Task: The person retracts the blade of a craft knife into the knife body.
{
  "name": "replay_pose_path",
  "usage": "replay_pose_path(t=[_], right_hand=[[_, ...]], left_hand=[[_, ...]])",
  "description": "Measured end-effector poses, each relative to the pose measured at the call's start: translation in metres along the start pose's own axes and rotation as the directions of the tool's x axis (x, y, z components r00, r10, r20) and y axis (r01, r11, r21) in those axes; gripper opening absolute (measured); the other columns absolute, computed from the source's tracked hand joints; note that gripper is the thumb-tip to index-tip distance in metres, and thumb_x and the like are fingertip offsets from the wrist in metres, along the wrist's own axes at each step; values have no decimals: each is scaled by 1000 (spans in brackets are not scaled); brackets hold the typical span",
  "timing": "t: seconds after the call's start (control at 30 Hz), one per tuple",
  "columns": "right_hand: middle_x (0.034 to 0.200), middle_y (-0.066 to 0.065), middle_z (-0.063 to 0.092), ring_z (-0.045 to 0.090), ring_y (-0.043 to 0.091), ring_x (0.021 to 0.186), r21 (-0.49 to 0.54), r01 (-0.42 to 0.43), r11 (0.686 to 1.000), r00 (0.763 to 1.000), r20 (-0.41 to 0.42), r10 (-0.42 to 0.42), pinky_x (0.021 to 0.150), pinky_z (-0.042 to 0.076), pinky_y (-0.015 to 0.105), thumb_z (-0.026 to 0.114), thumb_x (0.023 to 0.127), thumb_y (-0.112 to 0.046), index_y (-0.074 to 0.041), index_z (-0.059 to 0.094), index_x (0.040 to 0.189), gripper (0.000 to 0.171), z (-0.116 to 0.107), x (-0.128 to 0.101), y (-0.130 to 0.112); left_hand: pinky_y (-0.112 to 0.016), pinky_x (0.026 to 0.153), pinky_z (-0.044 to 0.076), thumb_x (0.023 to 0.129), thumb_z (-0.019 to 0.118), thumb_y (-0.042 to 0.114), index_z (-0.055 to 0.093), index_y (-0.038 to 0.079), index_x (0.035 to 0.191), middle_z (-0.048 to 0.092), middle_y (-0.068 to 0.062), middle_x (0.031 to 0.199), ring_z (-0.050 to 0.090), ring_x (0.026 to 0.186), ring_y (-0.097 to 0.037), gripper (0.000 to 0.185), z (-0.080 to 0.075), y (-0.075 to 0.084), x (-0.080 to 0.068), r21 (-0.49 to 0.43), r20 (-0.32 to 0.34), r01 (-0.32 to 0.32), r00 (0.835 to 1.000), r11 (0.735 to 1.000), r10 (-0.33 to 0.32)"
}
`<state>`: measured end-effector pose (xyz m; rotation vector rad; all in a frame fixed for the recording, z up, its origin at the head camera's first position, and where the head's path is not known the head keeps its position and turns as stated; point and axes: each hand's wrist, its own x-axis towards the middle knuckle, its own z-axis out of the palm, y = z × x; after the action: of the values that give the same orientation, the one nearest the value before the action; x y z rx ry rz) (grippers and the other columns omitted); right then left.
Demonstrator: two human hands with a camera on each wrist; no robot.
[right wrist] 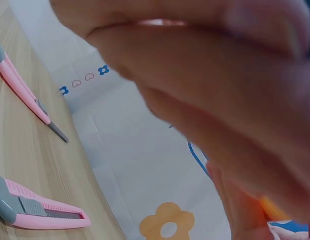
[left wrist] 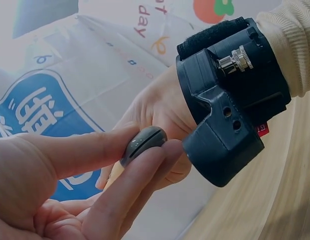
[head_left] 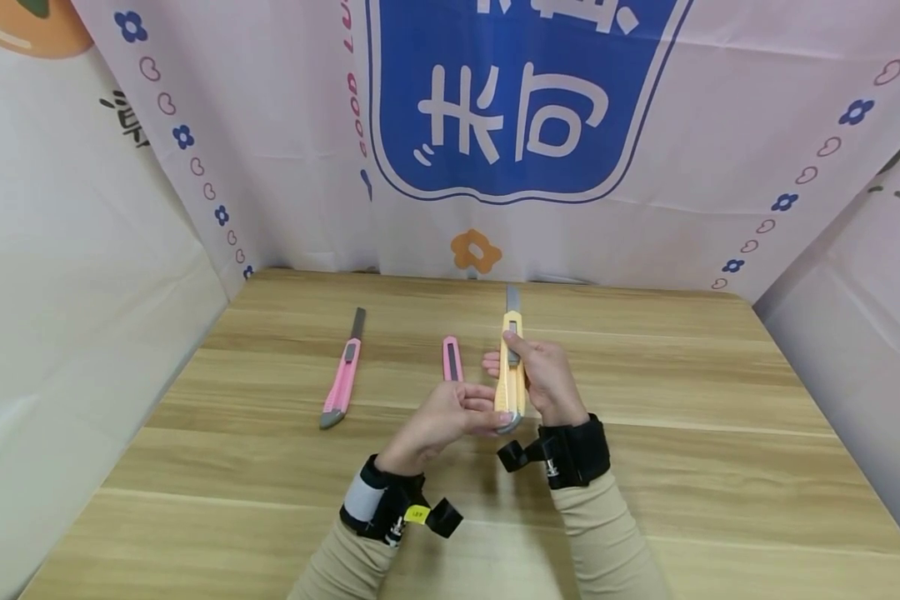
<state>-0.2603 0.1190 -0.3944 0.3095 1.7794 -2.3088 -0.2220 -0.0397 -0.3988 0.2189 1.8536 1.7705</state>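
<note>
An orange utility knife (head_left: 512, 367) with its blade out at the far end is held above the wooden table (head_left: 720, 433). My right hand (head_left: 542, 375) grips its body, thumb on the slider. My left hand (head_left: 450, 417) pinches the grey end cap (left wrist: 143, 144) at the knife's near end between thumb and fingers. In the left wrist view the right wrist's black camera mount (left wrist: 230, 95) sits just behind the cap. My right hand's fingers (right wrist: 205, 85) fill the right wrist view, blurred.
A pink utility knife with its blade out (head_left: 343, 375) (right wrist: 24, 95) lies on the table to the left. A second pink knife (head_left: 452, 358) (right wrist: 34, 210), blade in, lies beyond my left hand. Printed cloth walls enclose the table on three sides.
</note>
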Motion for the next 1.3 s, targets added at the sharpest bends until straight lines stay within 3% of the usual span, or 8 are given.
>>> replay_pose_path(t=[0.23,0.43,0.73,0.97,1.3], right_hand=[[70,2,73,73,12,67,7,-6,1000,1000,-14,6,76,61,31,52,100,-30,17,53,123,52,3,1,0],[66,3,72,72,13,64,-10,-7,1000,999,-34,7,75,61,33,51,100,-33,16,55,118,53,5,1,-1],[64,3,71,72,13,62,-3,-6,1000,1000,-28,6,65,61,25,52,100,-29,18,53,119,51,4,1,1],[64,3,71,72,13,63,14,-9,1000,1000,7,9,66,61,25,53,100,-28,21,49,124,54,4,0,0],[68,1,73,72,12,65,-11,17,1000,1000,23,-17,73,62,29,54,99,-26,20,52,121,51,3,-3,0]], left_hand=[[-41,90,58,87,68,4,57,-8,123,71,-23,108,69,76,-5,39,0,1,0,6,-14,-12,1000,1000,13],[-39,90,59,87,69,6,58,-7,123,71,-23,109,70,79,-6,40,-1,0,1,17,-33,-9,999,1000,10],[-35,84,61,87,68,4,59,-8,121,73,-21,104,70,75,-4,37,0,2,0,28,-16,-37,999,999,38],[-37,85,60,86,68,3,59,-8,121,73,-22,104,70,76,-5,38,0,2,-1,27,-12,-36,999,999,37],[-29,85,60,87,69,7,60,-3,122,72,-19,109,70,81,-6,38,-3,2,-3,11,-21,-6,1000,1000,6]])
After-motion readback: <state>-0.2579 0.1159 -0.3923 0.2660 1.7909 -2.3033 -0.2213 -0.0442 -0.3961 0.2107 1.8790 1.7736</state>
